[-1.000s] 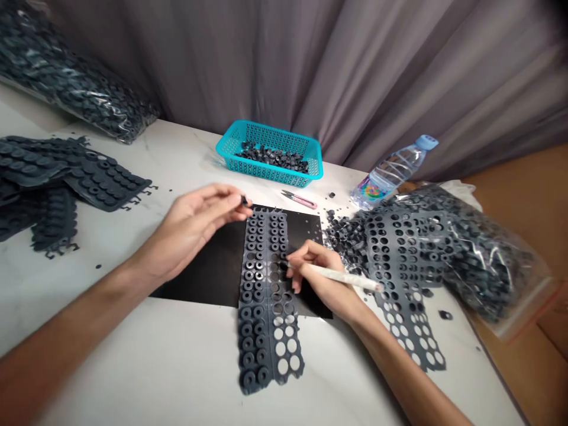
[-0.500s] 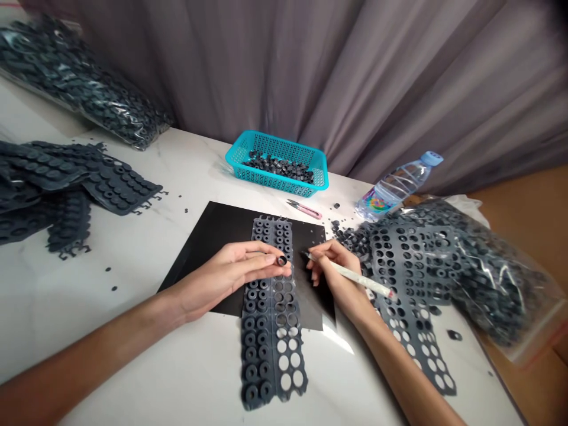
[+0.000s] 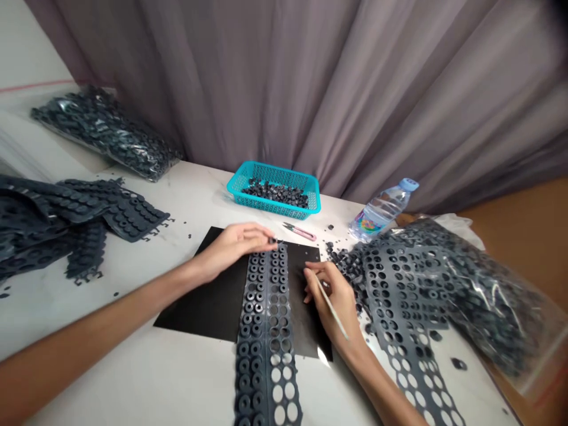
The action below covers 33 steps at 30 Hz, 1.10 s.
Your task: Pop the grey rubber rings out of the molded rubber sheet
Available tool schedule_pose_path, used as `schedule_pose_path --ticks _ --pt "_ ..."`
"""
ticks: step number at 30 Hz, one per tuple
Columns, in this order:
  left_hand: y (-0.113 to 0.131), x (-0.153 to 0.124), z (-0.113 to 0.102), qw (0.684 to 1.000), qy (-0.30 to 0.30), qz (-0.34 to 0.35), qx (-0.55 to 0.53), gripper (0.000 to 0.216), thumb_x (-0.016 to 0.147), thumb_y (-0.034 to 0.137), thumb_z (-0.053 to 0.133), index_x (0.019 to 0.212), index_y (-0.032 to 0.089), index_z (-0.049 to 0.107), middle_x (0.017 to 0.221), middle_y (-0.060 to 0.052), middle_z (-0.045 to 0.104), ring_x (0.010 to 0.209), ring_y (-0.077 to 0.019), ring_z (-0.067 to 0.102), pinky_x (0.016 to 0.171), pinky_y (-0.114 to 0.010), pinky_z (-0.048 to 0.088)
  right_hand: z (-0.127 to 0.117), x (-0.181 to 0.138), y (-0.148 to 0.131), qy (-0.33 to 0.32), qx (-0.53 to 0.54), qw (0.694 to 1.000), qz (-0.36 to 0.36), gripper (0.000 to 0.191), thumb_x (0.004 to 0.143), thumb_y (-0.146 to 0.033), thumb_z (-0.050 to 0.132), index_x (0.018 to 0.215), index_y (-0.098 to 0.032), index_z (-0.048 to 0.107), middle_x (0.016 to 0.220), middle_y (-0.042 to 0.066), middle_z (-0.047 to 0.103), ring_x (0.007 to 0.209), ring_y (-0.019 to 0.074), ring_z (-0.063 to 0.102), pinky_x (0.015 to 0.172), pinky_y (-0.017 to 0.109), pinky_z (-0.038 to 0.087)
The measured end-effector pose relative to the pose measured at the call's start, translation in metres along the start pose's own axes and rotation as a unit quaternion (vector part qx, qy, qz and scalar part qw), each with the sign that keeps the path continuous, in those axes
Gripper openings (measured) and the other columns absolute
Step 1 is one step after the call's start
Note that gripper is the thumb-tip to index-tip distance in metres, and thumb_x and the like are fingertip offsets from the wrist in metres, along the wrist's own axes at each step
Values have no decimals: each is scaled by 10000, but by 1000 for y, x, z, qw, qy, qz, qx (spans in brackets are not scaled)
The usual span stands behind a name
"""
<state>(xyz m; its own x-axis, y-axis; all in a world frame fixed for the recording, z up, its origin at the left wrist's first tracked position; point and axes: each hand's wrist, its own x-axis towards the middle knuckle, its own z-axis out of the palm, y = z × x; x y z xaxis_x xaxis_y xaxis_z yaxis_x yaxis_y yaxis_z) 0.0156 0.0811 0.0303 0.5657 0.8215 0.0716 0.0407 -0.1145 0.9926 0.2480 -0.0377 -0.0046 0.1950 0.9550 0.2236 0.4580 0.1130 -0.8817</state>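
My left hand (image 3: 242,241) pinches a small black rubber ring (image 3: 272,240) above the far end of a molded rubber strip (image 3: 266,319). The strip runs toward me across a black mat (image 3: 199,307). Round rubber pieces fill its left columns and the far right columns; nearer me, the right columns are open holes. To the right of the strip, my right hand (image 3: 331,293) is closed around a thin white pen-like tool (image 3: 332,313). The tool's tip is hidden by the fingers.
A turquoise basket (image 3: 275,208) holds loose black pieces. Pink-handled snips (image 3: 299,231) lie before it. On the right are a water bottle (image 3: 381,210), a punched-out strip (image 3: 394,296) and a filled plastic bag (image 3: 497,307). More strips (image 3: 128,213) and another bag (image 3: 110,136) lie left.
My left hand has moved away from me with the ring, toward the strip's far end. In my right hand the tool has turned steeper, its back end now toward my wrist. The view has tilted up.
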Motion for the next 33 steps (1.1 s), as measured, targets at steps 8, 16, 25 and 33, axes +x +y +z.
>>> schedule_pose_path --ticks 8,16,25,33 --pt "35 120 -31 952 79 164 245 241 955 165 582 1144 121 725 1264 -147 739 1250 -278 672 1148 -519 462 4 2 9 -1 14 999 -36 287 1028 -456 574 900 -219 671 971 47 583 611 139 615 584 293 567" --pt "5 -4 39 908 16 198 369 212 1017 183 534 1135 184 710 1146 -76 716 1101 -238 684 1040 -457 529 1 1 4 -42 13 998 42 359 1024 -542 561 951 -204 657 643 -12 630 537 146 594 494 237 444" --pt "-19 -53 46 895 -49 159 414 178 1039 238 562 1198 226 643 1128 -55 636 1100 -229 652 990 -403 547 -3 0 -5 -158 212 960 95 280 945 -443 705 1019 -186 621 736 2 705 572 151 691 594 277 598" --pt "-8 -58 38 917 -106 105 370 164 1044 281 541 1179 246 627 1076 -17 634 870 -168 688 800 -303 558 0 -4 -1 -181 215 951 126 107 917 -291 644 898 -195 601 667 -27 675 456 129 648 432 222 538"
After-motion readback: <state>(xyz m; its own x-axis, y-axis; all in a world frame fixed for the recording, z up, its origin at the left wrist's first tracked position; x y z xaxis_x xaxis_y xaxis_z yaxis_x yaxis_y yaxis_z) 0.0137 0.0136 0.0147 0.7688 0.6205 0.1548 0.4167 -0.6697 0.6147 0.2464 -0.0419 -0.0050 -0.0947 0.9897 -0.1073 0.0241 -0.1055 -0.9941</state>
